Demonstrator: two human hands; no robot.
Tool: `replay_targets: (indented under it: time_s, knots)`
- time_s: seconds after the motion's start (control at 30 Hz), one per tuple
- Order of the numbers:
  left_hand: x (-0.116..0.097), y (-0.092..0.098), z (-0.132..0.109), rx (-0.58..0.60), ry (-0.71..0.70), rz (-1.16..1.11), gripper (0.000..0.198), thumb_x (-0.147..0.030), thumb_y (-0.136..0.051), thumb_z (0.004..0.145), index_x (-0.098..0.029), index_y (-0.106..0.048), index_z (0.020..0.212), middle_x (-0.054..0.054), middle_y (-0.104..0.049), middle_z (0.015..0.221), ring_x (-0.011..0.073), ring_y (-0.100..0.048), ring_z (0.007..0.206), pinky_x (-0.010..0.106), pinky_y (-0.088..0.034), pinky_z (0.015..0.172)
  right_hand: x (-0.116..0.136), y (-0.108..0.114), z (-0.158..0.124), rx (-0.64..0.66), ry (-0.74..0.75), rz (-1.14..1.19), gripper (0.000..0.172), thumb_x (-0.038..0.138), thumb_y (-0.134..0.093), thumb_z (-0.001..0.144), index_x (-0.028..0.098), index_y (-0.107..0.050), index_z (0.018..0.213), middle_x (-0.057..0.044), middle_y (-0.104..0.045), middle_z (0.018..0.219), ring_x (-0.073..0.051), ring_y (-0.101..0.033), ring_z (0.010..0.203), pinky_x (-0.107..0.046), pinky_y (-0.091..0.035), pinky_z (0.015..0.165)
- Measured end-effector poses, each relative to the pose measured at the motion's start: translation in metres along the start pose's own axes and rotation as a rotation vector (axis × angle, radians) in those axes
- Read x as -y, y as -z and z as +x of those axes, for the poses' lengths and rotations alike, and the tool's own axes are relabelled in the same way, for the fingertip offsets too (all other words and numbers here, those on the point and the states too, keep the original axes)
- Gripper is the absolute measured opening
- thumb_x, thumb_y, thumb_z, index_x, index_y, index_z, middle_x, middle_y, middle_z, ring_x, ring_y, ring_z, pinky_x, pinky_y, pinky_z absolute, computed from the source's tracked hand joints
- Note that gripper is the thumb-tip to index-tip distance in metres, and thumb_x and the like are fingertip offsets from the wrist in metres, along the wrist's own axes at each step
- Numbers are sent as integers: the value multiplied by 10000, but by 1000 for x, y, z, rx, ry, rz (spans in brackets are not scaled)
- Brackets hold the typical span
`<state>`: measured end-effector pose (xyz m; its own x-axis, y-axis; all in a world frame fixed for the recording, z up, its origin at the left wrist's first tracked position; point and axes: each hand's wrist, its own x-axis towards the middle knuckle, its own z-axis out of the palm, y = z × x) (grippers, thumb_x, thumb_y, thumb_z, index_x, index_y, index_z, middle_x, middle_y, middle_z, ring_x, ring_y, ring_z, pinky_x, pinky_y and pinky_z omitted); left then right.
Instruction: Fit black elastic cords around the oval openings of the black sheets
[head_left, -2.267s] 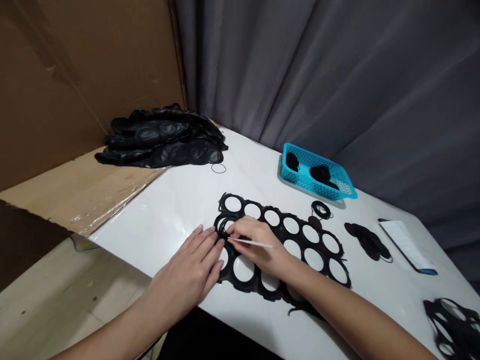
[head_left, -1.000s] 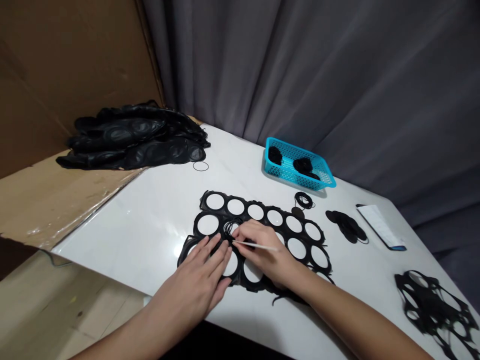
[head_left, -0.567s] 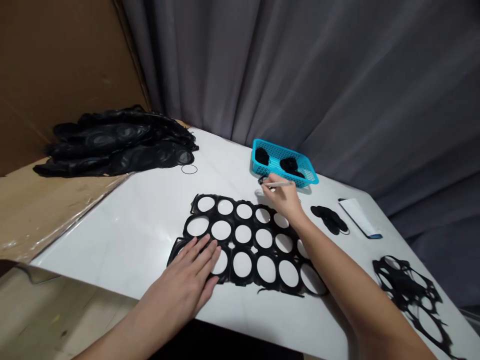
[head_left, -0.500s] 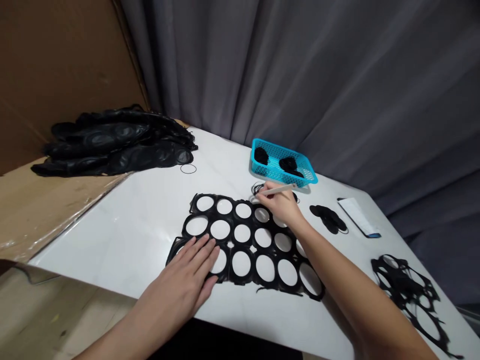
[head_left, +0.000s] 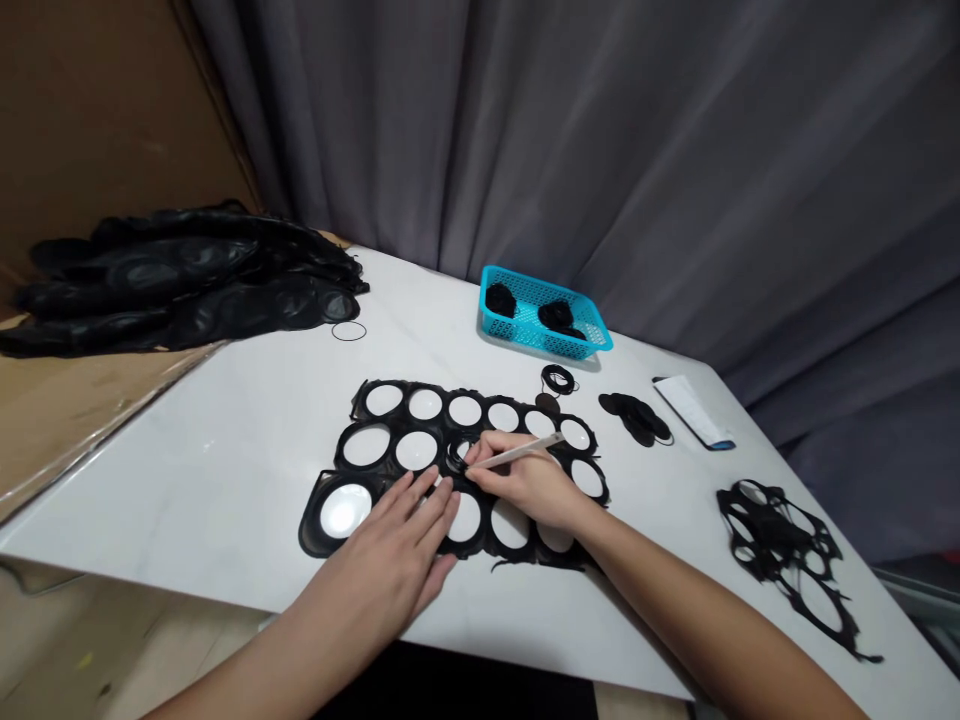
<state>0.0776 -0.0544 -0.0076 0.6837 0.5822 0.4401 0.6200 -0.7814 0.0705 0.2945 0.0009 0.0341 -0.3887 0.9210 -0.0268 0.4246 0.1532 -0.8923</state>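
A black rubber sheet [head_left: 442, 428] full of round cut-outs lies on the white table [head_left: 247, 450]. My left hand [head_left: 405, 545] rests flat on its near edge, fingers stretched out and holding the sheet down. My right hand [head_left: 529, 485] is closed round a thin white stick [head_left: 517, 455] like a pen. The stick's tip points at a small black ring [head_left: 458, 453] still in the sheet's middle row.
A blue basket [head_left: 544, 325] with black pieces stands at the back. In front of it lie a small bundle of rings [head_left: 559, 379], black discs [head_left: 636, 415] and a white card [head_left: 691, 411]. A torn sheet [head_left: 787, 550] lies right; stacked sheets [head_left: 172, 285] and a loose ring [head_left: 349, 331] lie left.
My right hand carried rings from the sheet to the spot before the basket, left them there, and came back to the sheet's middle. The left hand stayed pressed on the sheet.
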Motion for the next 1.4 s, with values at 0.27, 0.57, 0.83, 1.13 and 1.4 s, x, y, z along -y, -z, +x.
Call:
replay_targets:
  time_s: [0.27,0.57,0.83,1.13,1.4]
  knots:
    - [1,4,3,-13,-25,32,391,-320,-436,1037,-98,-624,1298,133,-638,1345,326,-592,1243,463,-424,1062,-3,1,1,-2,86,-90,225,137,-643,846,202,-520,669,-4,-674,854,-169,-620,835,-291,-440,761]
    - [0,0,0,-16,-11,17,394,-314,-438,1037,-104,-609,1322,127,-628,1359,321,-572,1267,471,-386,1103,-13,2,2,-68,343,-565,124,152,-510,915,212,-544,812,-54,-651,885,-216,-543,853,-356,-364,830]
    - [-1,14,-7,33,-48,43,433,-299,-464,1028,-89,-535,1401,149,-552,1442,311,-519,1331,474,-412,1109,-11,74,37,-484,87,-491,219,182,-495,893,229,-394,705,-23,-537,711,-191,-477,698,-325,-335,686]
    - [-29,17,-35,21,25,20,377,-289,-463,1034,-126,-578,1354,160,-548,1436,321,-502,1342,472,-437,1095,21,-3,-39,-1,-7,-113,197,192,-600,864,207,-531,679,-9,-703,883,-172,-637,825,-284,-439,728]
    - [-32,17,-36,48,42,28,386,-243,-451,1014,-155,-559,1373,176,-491,1485,326,-464,1375,504,-461,1073,17,-22,-56,7,-30,-64,200,167,-615,854,206,-536,674,-5,-707,897,-176,-637,875,-302,-444,791]
